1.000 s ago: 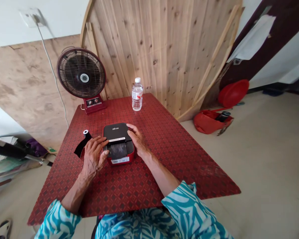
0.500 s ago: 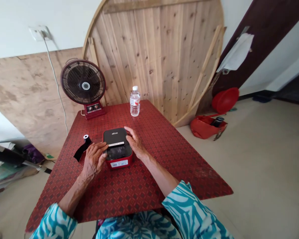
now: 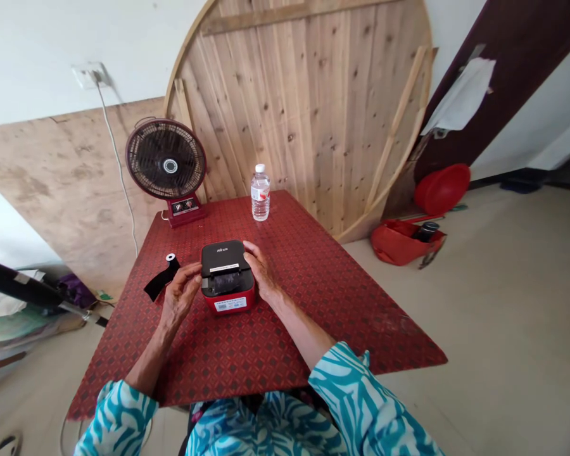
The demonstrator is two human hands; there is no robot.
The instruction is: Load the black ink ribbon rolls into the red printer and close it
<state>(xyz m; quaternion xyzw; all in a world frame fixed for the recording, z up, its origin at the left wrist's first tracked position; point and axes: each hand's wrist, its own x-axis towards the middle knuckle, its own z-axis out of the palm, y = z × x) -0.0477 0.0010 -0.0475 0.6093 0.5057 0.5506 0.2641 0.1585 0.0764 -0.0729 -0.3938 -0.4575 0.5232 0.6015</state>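
A small red and black label printer sits on the table, with a dark window at its near end and a white label on its red front. My right hand wraps the printer's right side, fingers along the far corner and thumb on the edge. At the left side, my left hand has its fingertips and thumb against the printer's edge, gripping it from that side. Just left of that hand lies a roll of black paper tape, its white-cored end up and a strip unrolled toward the left.
The table has a red patterned cover. A maroon fan and a water bottle stand at its back. Behind leans a round wooden board. A red bag and red basin are on the floor at right.
My left fingers have drawn back from the printer's top to its left edge, uncovering more of the near-left corner. My right hand stays in place. The whole view has shifted slightly.
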